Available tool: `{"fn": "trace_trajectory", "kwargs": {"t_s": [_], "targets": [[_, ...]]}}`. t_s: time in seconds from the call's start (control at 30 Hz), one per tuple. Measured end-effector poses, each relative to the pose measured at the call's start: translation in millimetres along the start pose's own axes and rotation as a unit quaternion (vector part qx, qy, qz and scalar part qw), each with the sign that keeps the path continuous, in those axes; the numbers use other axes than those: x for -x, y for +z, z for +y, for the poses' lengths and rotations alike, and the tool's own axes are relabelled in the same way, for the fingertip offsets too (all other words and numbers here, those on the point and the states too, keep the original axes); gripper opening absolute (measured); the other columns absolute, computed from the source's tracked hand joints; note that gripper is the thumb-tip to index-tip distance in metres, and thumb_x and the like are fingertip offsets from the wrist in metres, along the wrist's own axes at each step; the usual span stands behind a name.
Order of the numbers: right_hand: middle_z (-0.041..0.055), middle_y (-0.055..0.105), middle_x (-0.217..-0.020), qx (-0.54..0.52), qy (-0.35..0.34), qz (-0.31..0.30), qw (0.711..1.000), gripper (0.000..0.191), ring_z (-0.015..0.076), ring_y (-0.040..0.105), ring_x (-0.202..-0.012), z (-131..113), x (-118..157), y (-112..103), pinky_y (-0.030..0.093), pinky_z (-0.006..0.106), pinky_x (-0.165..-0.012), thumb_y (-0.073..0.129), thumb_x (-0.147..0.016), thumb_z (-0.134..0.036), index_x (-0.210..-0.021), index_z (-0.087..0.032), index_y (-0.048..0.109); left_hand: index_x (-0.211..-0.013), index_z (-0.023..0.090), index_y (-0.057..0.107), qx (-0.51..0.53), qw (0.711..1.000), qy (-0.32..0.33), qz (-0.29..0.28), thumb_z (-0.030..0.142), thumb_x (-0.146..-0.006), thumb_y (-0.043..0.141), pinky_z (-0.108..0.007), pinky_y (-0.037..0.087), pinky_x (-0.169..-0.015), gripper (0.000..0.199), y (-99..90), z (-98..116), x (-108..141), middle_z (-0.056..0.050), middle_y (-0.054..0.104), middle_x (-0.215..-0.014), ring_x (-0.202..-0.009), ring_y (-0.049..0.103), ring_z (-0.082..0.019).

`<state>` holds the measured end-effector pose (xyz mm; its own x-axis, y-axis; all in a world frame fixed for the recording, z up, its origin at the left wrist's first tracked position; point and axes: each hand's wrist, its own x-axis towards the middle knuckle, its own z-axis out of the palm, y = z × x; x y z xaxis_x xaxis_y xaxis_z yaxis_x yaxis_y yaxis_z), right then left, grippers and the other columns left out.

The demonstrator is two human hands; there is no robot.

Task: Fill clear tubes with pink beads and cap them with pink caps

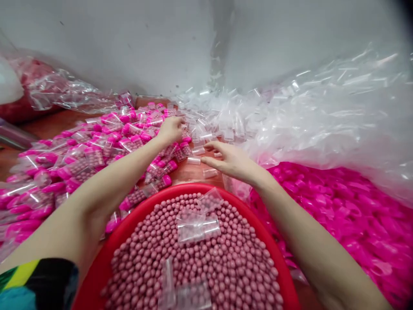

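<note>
My left hand (173,129) reaches over the far edge of a pile of filled tubes (93,155), clear with bright pink caps and small pink beads inside. Its fingers bend towards loose empty clear tubes (206,129); they look apart, though their tips are partly hidden. Across from it, my right hand (227,159) is open, thumb and fingers spread beside a few clear tubes (194,160) on the reddish-brown surface. Nearer me stands a red basin (155,194) full of pink beads (145,249). Several clear tubes (198,230) lie on the beads.
A heap of bright pink plastic caps (338,215) lies at the right. Behind it spreads a large clear plastic bag (338,120) with more clear tubes. Crumpled clear plastic (64,90) lies at the back left. A pale wall (145,43) closes off the back.
</note>
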<state>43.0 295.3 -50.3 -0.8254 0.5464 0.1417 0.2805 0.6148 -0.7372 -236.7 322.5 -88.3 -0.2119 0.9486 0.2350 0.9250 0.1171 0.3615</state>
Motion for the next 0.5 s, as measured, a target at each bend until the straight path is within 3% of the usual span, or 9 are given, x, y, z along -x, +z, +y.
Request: {"fn": "trace_trajectory", "kwargs": {"t_s": [0.1, 0.2, 0.27, 0.33, 0.37, 0.43, 0.5], "targets": [[0.0178, 0.058, -0.148, 0.152, 0.006, -0.018, 0.988, 0.054, 0.0318, 0.055, -0.136, 35.0, -39.5, 34.5, 0.045, 0.049, -0.117, 0.073, -0.098, -0.037, -0.145, -0.015, 0.058, -0.118, 0.012, 0.072, 0.119, 0.992, -0.038, 0.009, 0.017, -0.089, 0.054, -0.034, 0.058, -0.080, 0.034, -38.4, 27.6, 49.7, -0.009, 0.076, -0.097, -0.083, 0.068, -0.022], [0.0192, 0.049, -0.157, 0.253, 0.025, -0.037, 0.966, 0.066, 0.0378, 0.048, -0.140, 49.7, -58.9, 63.9, 0.046, 0.055, -0.113, 0.074, -0.096, -0.043, -0.153, -0.017, 0.051, -0.111, 0.017, 0.071, 0.242, 0.962, -0.002, -0.125, 0.024, -0.095, 0.056, -0.032, 0.061, -0.073, 0.023, -85.1, 63.4, 123.6, -0.007, 0.076, -0.094, -0.079, 0.071, -0.021], [0.0211, 0.051, -0.153, 0.292, 0.036, -0.042, 0.955, 0.064, 0.0397, 0.051, -0.135, 53.1, -59.4, 73.2, 0.048, 0.056, -0.109, 0.067, -0.098, -0.049, -0.151, -0.017, 0.052, -0.103, 0.020, 0.073, 0.256, 0.939, 0.084, -0.215, 0.029, -0.101, 0.053, -0.035, 0.062, -0.084, 0.022, -106.9, 87.0, 171.2, -0.007, 0.077, -0.105, -0.094, 0.074, -0.022], [0.0230, 0.055, -0.145, 0.315, 0.034, -0.040, 0.947, 0.058, 0.0396, 0.054, -0.130, 55.7, -53.8, 74.5, 0.049, 0.054, -0.106, 0.060, -0.101, -0.054, -0.144, -0.014, 0.059, -0.118, 0.023, 0.073, 0.201, 0.934, 0.164, -0.247, 0.037, -0.101, 0.059, -0.043, 0.056, -0.107, 0.026, -113.6, 107.0, 207.5, -0.010, 0.068, -0.139, -0.128, 0.065, -0.028], [0.0233, 0.057, -0.141, 0.321, 0.033, -0.034, 0.946, 0.056, 0.0388, 0.055, -0.128, 57.1, -50.0, 73.0, 0.049, 0.052, -0.106, 0.058, -0.102, -0.054, -0.140, -0.013, 0.062, -0.131, 0.023, 0.069, 0.167, 0.933, 0.194, -0.253, 0.047, -0.098, 0.066, -0.048, 0.050, -0.115, 0.041, -111.4, 114.9, 220.3, -0.013, 0.059, -0.153, -0.140, 0.056, -0.033], [0.0223, 0.059, -0.137, 0.321, 0.024, -0.035, 0.946, 0.054, 0.0362, 0.056, -0.126, 60.1, -41.4, 67.5, 0.048, 0.047, -0.105, 0.057, -0.102, -0.052, -0.139, -0.013, 0.062, -0.150, 0.022, 0.056, 0.107, 0.925, 0.249, -0.268, 0.063, -0.086, 0.076, -0.061, 0.039, -0.122, 0.078, -99.7, 126.5, 236.9, -0.019, 0.042, -0.166, -0.153, 0.039, -0.041], [0.0202, 0.058, -0.136, 0.323, 0.013, -0.060, 0.944, 0.054, 0.0346, 0.057, -0.124, 62.8, -32.4, 61.1, 0.048, 0.045, -0.104, 0.060, -0.101, -0.049, -0.144, -0.017, 0.059, -0.151, 0.021, 0.056, 0.070, 0.907, 0.301, -0.285, 0.070, -0.079, 0.079, -0.070, 0.031, -0.123, 0.090, -86.1, 133.7, 246.9, -0.021, 0.039, -0.167, -0.155, 0.034, -0.046]]}}
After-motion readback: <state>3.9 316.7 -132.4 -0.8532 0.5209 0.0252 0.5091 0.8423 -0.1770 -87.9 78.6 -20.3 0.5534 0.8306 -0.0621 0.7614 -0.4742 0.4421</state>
